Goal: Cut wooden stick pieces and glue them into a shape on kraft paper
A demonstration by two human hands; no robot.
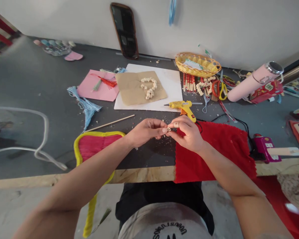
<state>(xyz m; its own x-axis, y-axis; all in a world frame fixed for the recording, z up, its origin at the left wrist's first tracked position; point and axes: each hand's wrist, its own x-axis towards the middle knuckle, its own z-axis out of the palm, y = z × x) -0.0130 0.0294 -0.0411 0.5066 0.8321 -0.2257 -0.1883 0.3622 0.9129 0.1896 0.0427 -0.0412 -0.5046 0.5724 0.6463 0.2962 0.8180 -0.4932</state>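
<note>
My left hand (147,132) and my right hand (190,134) meet over the front of the table, fingertips pinched together. Between them is a small cream-coloured bumpy piece (168,129), mostly covered by the fingers. Beyond my hands, a curved string of similar cream lumps (152,85) lies on brown paper (129,88), which rests on a white board (174,94). A yellow glue gun (183,105) lies just behind my right hand, nozzle pointing left. Pale crumbs are scattered beneath my fingers.
A thin wooden stick (109,123) and yellow-edged pink fan (97,144) lie left; red cloth (214,152) hangs over the front edge. Behind stand a wicker basket (198,64), scissors (223,91), a leaning pink bottle (255,81) and a phone (124,31) against the wall.
</note>
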